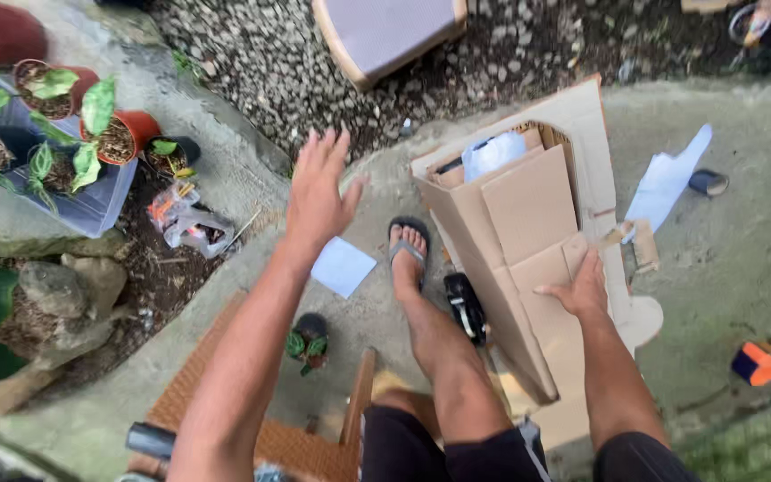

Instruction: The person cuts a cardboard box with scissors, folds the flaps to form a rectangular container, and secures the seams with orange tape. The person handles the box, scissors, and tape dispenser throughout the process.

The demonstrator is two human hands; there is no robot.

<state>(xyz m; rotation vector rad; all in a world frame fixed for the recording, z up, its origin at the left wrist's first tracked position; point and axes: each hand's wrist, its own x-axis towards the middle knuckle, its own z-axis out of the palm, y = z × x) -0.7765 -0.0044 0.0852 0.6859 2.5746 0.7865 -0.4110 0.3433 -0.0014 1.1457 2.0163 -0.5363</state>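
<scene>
Two bare arms reach out from a person sitting on a woven brown chair (287,442). Their right hand (579,290) rests flat on a tall cardboard box (528,259), fingers loose, pressing on a flap and not gripping it. Their left hand (319,192) is up in the air with the fingers spread wide. It holds nothing and touches nothing.

That box leans over on the concrete ground (742,268), just beside the person's right leg. Its top end points away and is open. Something wrapped in white plastic (493,153) peeks out of that end. One foot in a sandal (406,250) is stretched out beside the box, and a black tool (466,305) lies between the leg and the box.

A light blue sheet of paper (343,266) lies flat near the foot, below the raised hand. A bigger white sheet (668,178) lies past the box. A small orange and blue thing (751,363) sits well apart on the right. Red pots with green plants (118,134) stand on the left by some rocks, and a crinkly plastic wrapper (187,223) lies near them.

I think the box could slide or tip, because only one flat hand steadies it. The wrapped thing might then slip out of the open end. A stretched-out foot could also bump the black tool.
</scene>
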